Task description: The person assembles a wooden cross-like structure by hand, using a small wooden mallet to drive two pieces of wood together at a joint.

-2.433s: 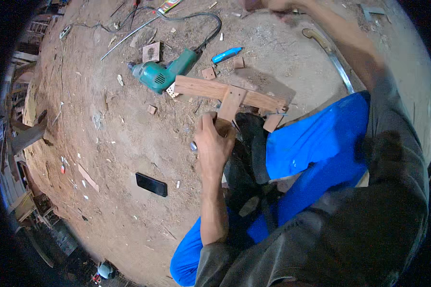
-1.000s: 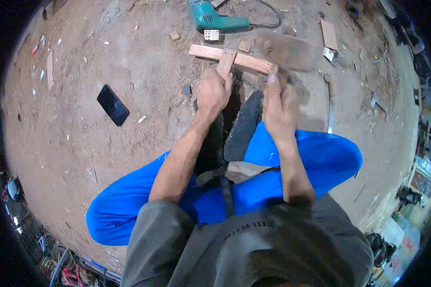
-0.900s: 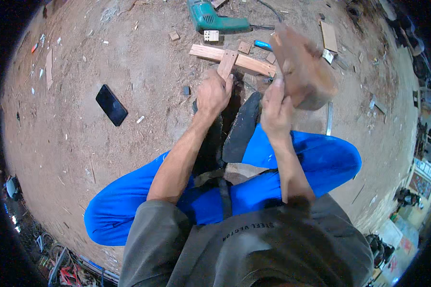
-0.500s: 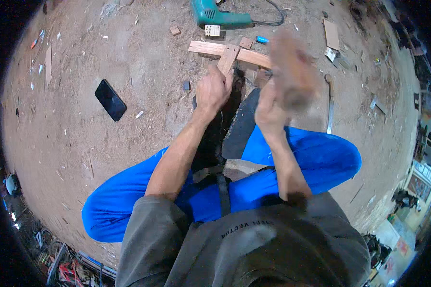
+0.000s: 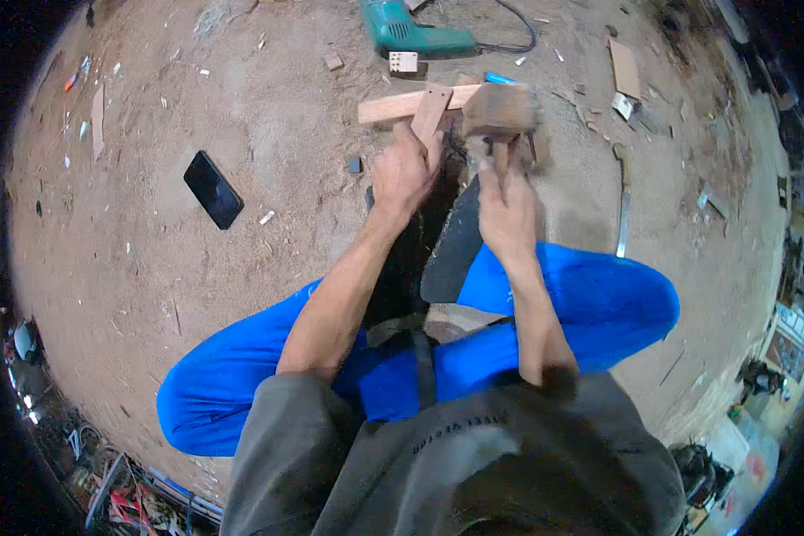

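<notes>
My left hand [image 5: 404,170] is closed around the lower end of a short wooden piece [image 5: 432,109] with small holes or dots at its top. That piece lies across a longer pale wooden strip [image 5: 389,108]. In my right hand [image 5: 509,210] is the handle of a wooden mallet, its blocky brown head [image 5: 500,109] slightly blurred. The mallet head covers the strip's right end, and whether they touch I cannot tell. Both hands are in front of my crossed legs, near a dark shoe sole [image 5: 451,237].
A green power drill [image 5: 424,37] with a cord lies beyond the wood, beside a small block with holes [image 5: 403,62]. To the left is a black phone [image 5: 213,190]. A wooden-handled blade [image 5: 623,201] and a flat tan board [image 5: 623,67] lie to the right.
The mallet head has swung left and away from me, from beside the strip to over its right end. My left hand keeps its hold on the short wooden piece. The view has shifted slightly.
</notes>
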Demonstrator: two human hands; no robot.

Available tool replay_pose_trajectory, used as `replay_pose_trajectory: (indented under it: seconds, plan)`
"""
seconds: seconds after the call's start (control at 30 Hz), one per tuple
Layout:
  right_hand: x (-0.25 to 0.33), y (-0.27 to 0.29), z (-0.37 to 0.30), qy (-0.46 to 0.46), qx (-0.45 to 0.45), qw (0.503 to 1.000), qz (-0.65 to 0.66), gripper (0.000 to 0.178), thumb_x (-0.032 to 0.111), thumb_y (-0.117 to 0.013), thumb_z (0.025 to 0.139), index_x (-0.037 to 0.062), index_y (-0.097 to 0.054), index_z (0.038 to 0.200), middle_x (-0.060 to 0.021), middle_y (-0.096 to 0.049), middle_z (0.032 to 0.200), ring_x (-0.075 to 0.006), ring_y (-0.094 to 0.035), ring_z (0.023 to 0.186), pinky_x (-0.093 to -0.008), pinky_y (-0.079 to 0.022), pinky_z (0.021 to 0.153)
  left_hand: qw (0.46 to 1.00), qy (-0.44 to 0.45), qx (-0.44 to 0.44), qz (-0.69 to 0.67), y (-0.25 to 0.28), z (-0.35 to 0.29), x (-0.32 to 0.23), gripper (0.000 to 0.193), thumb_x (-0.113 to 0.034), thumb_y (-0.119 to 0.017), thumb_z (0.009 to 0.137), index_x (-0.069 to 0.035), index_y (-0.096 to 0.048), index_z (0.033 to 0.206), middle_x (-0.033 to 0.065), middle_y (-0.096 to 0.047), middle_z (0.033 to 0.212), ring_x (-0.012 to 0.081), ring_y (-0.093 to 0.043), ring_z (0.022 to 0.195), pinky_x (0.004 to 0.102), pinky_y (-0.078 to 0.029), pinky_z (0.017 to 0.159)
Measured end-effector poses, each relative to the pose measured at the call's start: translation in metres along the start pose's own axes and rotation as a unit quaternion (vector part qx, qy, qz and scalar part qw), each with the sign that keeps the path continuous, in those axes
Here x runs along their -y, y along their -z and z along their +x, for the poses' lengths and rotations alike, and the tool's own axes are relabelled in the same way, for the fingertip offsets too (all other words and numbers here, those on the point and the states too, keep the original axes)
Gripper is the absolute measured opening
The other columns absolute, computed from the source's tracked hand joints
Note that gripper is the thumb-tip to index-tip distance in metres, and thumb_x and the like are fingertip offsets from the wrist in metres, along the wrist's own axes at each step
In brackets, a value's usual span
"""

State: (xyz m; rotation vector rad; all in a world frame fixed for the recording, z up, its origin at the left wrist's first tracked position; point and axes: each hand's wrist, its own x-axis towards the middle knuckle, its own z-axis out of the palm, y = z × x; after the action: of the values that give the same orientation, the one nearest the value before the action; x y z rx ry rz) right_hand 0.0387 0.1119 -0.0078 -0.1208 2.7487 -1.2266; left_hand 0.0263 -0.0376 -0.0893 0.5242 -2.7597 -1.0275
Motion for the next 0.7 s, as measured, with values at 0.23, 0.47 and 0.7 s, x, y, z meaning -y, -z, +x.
replay_pose_trajectory:
  seconds: [0.23, 0.47, 0.7]
  plan:
    - [-0.019, -0.008, 0.013, -0.051, 0.02, 0.998, 0.041, 0.038, 0.023, -0.047, 0.1, -0.0086, -0.058, 0.117, -0.0305, -0.064, 0.1, -0.0451, -0.062, 0.098, -0.0461, -0.048, 0.086, 0.999, -0.019, 0.036, -0.013, -0.002, -0.01, -0.002, 0.044, -0.037, -0.06, 0.093, 0.004, -0.045, 0.091, 0.0308, -0.061, 0.067, 0.0495, -0.063, 0.063, 0.0562, -0.05, 0.053]
    - [0.0, 0.021, 0.016, 0.086, -0.099, 0.986, 0.1, 0.036, 0.03, -0.043, 0.104, -0.003, -0.058, 0.099, -0.0106, -0.057, 0.069, -0.0185, -0.053, 0.053, -0.0331, -0.043, 0.049, 0.998, 0.006, 0.055, -0.016, -0.007, -0.011, 0.001, 0.046, -0.042, -0.061, 0.093, 0.004, -0.051, 0.093, 0.0242, -0.063, 0.064, 0.0435, -0.064, 0.06, 0.0524, -0.05, 0.053]
    - [0.017, 0.009, 0.016, 0.02, -0.096, 0.991, 0.089, 0.041, 0.03, -0.039, 0.103, -0.0034, -0.063, 0.106, -0.0253, -0.063, 0.082, -0.0381, -0.063, 0.081, -0.0447, -0.046, 0.073, 0.999, -0.037, 0.036, 0.014, -0.002, -0.01, -0.011, 0.042, -0.035, -0.063, 0.091, 0.005, -0.049, 0.089, 0.0268, -0.061, 0.063, 0.0445, -0.064, 0.06, 0.0522, -0.051, 0.052]
